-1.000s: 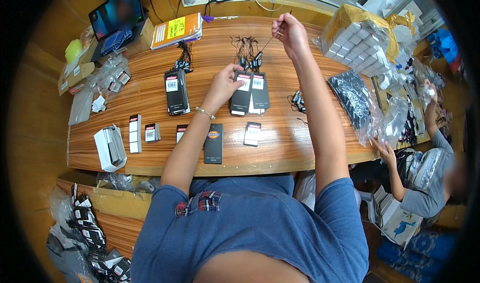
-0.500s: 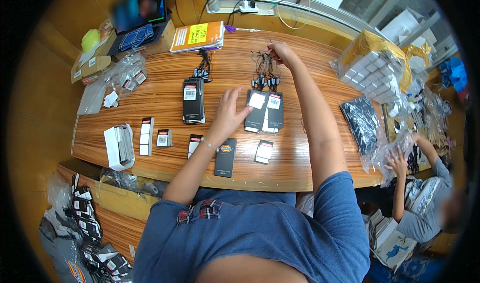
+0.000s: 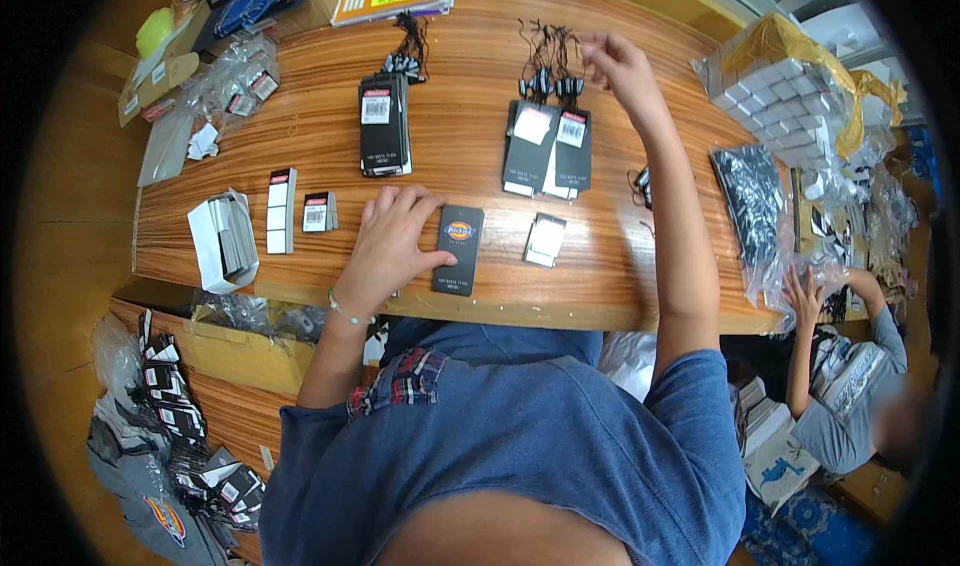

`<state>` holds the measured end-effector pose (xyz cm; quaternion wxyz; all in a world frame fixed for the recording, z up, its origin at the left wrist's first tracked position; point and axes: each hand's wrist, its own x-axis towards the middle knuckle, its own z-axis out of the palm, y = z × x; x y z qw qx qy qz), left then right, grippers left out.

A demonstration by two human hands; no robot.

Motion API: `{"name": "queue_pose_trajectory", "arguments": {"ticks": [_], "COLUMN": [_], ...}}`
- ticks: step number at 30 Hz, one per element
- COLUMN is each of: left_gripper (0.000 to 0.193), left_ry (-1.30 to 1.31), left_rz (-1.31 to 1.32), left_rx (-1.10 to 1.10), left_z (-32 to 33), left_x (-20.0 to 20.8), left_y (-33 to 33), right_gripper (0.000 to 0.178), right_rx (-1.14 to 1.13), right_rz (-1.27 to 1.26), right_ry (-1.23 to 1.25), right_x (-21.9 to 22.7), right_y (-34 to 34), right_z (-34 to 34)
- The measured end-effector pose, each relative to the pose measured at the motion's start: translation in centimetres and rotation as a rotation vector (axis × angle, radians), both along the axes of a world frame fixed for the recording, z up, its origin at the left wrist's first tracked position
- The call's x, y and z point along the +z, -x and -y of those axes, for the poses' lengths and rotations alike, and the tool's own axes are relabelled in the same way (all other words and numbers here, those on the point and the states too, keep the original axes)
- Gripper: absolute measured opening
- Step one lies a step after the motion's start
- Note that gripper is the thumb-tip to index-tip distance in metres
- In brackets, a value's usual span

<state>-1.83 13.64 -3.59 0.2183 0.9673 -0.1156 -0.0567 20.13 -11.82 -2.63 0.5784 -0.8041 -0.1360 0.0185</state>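
My left hand lies with fingers spread near the table's front, its thumb at the left edge of a black hang tag with an oval emblem. Small labels under this palm are hidden. Beyond and to the right, my right hand hovers beside black tag cords; its thumb and forefinger look apart, with nothing visible between them. Those cords belong to two overlapping piles of black hang tags. A white label lies on the left pile. A taller stack of tags stands farther left.
A small white label stack lies at front centre. Leftward are folded label strips, small labels and a white box of cards. Wrapped white boxes and a bagged black bundle sit right. A co-worker's hand holds plastic.
My left hand has drawn back toward the front left, over the small labels beside the emblem tag. My right hand has shifted right, off the cords. The whole view has tilted downward.
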Motion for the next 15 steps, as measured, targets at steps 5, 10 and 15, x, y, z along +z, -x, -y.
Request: {"name": "queue_pose_trajectory", "arguments": {"ticks": [5,10,15], "left_gripper": [0.078,0.073,0.072], "left_ry": [-0.045,-0.053,-0.091], "left_rz": [0.009,0.036,0.081], "left_rx": [-0.046,-0.064,-0.063], "left_z": [-0.4,-0.4,-0.2], "left_x": [-1.4,-1.9,-1.4], "left_y": [-0.1,-0.6,-0.2], "right_gripper": [0.012,0.03,0.03], "right_rx": [0.271,0.031,-0.027], "right_rz": [-0.118,0.053,0.096], "right_ry": [0.365,0.536,0.481], "right_x": [-0.9,-3.5,-5.1], "right_y": [14.0,19.0,19.5], "right_z": [2.5,1.5,1.3]}}
